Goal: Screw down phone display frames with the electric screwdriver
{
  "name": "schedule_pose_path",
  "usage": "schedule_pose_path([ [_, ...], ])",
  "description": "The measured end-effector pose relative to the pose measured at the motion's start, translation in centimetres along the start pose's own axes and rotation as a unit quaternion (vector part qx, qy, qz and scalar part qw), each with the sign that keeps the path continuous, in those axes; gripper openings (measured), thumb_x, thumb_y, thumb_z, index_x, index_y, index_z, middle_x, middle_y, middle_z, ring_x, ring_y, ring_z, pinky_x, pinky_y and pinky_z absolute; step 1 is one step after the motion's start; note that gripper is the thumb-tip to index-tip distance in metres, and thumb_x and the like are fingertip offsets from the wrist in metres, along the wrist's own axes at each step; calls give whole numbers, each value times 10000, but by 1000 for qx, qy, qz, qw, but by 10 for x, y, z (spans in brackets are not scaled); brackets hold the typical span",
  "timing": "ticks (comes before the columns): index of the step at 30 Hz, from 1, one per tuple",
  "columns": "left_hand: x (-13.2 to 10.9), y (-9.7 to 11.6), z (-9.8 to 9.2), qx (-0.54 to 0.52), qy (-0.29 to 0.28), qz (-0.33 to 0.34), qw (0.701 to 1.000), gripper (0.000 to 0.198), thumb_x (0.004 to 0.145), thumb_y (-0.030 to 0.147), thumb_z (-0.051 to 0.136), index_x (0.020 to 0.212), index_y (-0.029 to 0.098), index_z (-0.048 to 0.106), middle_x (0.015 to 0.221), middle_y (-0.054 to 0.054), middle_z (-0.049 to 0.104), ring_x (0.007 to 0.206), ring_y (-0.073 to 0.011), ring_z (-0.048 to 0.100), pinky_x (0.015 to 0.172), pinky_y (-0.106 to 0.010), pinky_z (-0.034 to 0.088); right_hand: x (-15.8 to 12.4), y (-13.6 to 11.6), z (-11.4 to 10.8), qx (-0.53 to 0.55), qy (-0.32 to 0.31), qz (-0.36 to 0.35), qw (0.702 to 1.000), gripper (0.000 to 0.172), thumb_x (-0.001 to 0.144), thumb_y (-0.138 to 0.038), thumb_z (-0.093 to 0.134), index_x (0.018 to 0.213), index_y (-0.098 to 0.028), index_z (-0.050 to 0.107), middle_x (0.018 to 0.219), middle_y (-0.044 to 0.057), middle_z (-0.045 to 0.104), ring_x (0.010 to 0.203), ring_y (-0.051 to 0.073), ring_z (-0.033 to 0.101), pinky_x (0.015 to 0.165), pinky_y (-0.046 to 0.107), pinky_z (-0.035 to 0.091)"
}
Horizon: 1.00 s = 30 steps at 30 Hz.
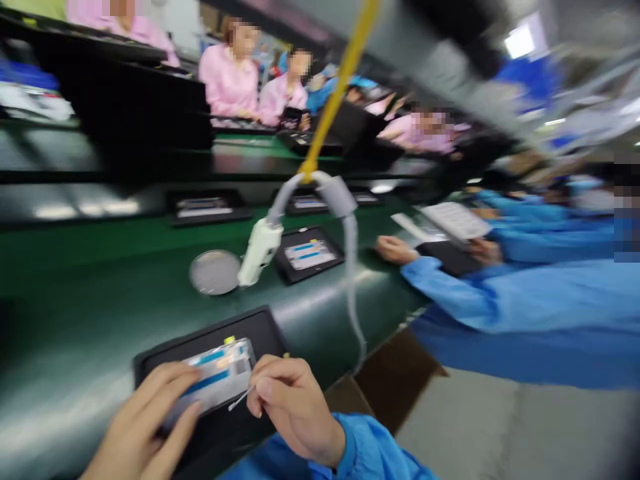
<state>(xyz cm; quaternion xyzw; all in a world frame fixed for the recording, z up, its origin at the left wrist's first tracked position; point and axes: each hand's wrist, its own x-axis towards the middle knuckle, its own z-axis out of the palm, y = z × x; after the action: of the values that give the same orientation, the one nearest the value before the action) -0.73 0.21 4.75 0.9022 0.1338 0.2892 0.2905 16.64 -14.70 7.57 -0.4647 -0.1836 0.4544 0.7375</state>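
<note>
**Fingers (pixel 280 393) pinching a thin stick beside a pale device**

Thumb and fingertips of the right hand (pixel 303 410) are closing narrowly on a white stick (pixel 243 398); their grip is hiding its upper end. Its tip is hovering or resting by the near edge of the pale device (pixel 225 365); contact is impossible to tell.

That blue-striped device is lying in a black tray (pixel 175 343), close to the worktop's (pixel 100 300) near edge. The left hand (pixel 140 420) is covering its left end, thumb parting from the fingers; whether they are gripping or merely resting, I cannot tell. The picture's bottom edge is cutting off this wrist, and both hands are masking the tray's near side.

Farther in, a round disc (pixel 215 272) is lying left of a hanging white connector (pixel 261 252), which is overlapping a second tray's (pixel 290 272) left edge. Blur is smearing the device's small parts. Rightward along the worktop's near edge, a co-worker's hand (pixel 395 250) is resting, its fingers showing indistinctly.
</note>
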Motion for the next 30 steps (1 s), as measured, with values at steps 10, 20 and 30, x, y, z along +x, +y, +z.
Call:
schedule_pose_path([
  [10, 8, 34, -8, -157, -8, 3, 987, 148, 971, 80, 486, 1024, 171, 590, 897, -41, 648, 832, -136, 608, 776, -249, 529, 10, 30, 31, -35, -51, 61, 996, 163, 746, -354, 805, 666, -215, 776, 655, 24, 662, 614, 112, 570, 578, 245, 491],
  [20, 6, 27, -10, -189, -3, -44, 981, 251, 960, 108, 546, 1191, 204, 561, 1041, -45, 661, 946, -144, 622, 851, -263, 526, 14, 29, 22, -142, -76, -15, 987, 133, 905, -340, 647, 865, -225, 700, 815, 21, 714, 717, 112, 647, 725, 253, 567],
  [30, 2, 17, -1, -176, -55, 29, 982, 208, 981, 53, 485, 1115, 159, 603, 952, -59, 640, 852, -135, 603, 744, -236, 528, 23, 1, 9, -474, -330, 5, 816, 211, 952, -197, 486, 747, -204, 537, 596, -32, 621, 577, 97, 591, 645, 225, 471],
])
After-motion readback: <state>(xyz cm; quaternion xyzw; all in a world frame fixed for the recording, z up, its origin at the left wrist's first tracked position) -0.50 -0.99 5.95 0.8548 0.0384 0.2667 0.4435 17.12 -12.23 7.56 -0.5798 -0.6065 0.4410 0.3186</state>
